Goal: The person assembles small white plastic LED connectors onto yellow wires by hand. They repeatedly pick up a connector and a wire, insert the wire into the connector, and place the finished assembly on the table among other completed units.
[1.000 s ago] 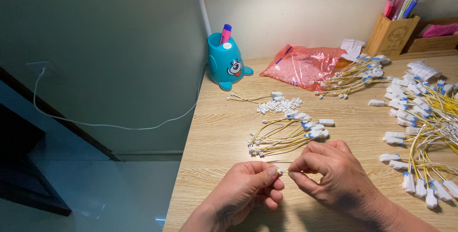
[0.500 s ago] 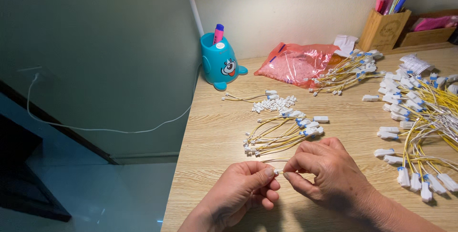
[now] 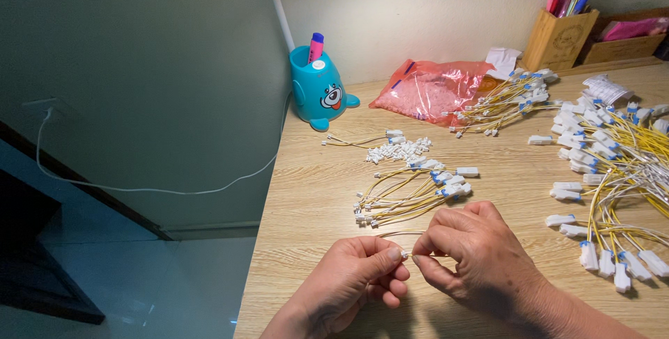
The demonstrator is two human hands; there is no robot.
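My left hand (image 3: 352,280) and my right hand (image 3: 470,252) meet near the front edge of the wooden table (image 3: 313,193). Between their thumbs and forefingers they pinch a small white connector (image 3: 406,256) on a thin yellow wire (image 3: 401,234) that loops away behind the fingers. Just beyond the hands lies a bundle of yellow wires with white and blue plugs (image 3: 411,189). A small heap of loose white connectors (image 3: 397,151) sits farther back.
A large pile of yellow wire harnesses (image 3: 613,172) covers the right side, another bundle (image 3: 505,102) lies behind. A pink plastic bag (image 3: 428,91), a blue animal-shaped pen holder (image 3: 317,91) and a wooden pen box (image 3: 557,36) stand at the back. The table's left edge drops to the floor.
The hands stay together on the same connector and wire. The view has shifted slightly; the fingers have only made small adjustments.
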